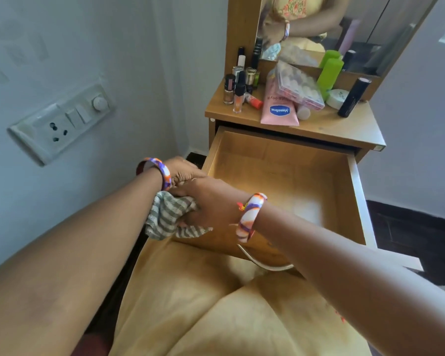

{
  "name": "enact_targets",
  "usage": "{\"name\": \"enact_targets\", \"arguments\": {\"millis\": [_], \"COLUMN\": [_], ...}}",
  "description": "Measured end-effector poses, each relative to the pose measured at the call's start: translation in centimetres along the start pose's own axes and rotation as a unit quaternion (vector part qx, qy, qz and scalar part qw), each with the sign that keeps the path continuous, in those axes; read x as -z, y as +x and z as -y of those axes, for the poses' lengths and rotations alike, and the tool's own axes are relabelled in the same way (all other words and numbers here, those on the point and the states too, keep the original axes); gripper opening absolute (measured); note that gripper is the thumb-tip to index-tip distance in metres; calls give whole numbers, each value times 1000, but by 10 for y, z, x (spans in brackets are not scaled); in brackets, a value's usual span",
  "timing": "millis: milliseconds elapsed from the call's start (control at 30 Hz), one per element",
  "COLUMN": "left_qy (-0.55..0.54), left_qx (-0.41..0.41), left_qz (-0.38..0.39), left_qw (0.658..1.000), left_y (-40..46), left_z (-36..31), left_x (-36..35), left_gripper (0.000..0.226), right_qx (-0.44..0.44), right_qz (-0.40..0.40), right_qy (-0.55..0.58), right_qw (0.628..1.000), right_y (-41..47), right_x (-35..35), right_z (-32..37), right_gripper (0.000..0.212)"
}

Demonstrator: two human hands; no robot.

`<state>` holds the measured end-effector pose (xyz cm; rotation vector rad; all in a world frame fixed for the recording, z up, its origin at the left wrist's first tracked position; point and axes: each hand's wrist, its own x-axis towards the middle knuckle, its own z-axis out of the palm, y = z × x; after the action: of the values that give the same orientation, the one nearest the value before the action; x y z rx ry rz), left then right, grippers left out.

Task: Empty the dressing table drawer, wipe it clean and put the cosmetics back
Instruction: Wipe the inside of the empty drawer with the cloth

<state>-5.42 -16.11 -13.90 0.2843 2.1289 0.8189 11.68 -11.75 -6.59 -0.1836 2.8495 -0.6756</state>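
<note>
The drawer [280, 176] of the dressing table is pulled fully out toward the person, and its wooden floor and walls show bare; nothing lies inside it. At its near left corner both hands meet. The right hand [206, 201] reaches across the drawer's front edge and grasps a bunched striped cloth [170, 217], grey and white, with its fingers curled into the folds; the cloth hangs partly outside the drawer, against its left front corner. The left hand [183, 169] sits just beyond, at the drawer's left wall, touching the right hand; its fingers are hidden behind the wrist and the other hand, so I cannot tell whether it grips anything. Each wrist wears a bangle patterned in purple, orange and white.

The cosmetics stand on the bench [344, 127] above the drawer. At the left is a cluster of small nail polish bottles [229, 89] and slim tubes, upright and close together. In the middle a pink tube of lotion [278, 109] lies flat with its cap toward the mirror, and a clear plastic case [299, 86] of pale round pieces rests tilted on it. To the right stand a green bottle [329, 73], a low white jar [338, 97] and a black tube [353, 97] leaning toward the mirror [365, 29]. A switch panel [62, 122] is fixed to the wall at the left.
</note>
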Motion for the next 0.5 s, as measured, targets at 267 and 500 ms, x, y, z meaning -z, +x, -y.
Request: {"name": "enact_targets", "arguments": {"millis": [267,500], "left_qy": [215,307], "left_qx": [-53,-38], "left_qz": [-103,-176], "left_qw": [970,935], "left_y": [-74,-60], "left_z": [-46,-42], "left_x": [-44,-73], "left_gripper": [11,38], "right_qx": [-99,-111], "right_qz": [77,54], "right_qy": [135,151], "right_qw": [983,981], "right_y": [-83,-104], "right_x": [18,21], "right_z": [-59,-69], "right_gripper": [24,38]}}
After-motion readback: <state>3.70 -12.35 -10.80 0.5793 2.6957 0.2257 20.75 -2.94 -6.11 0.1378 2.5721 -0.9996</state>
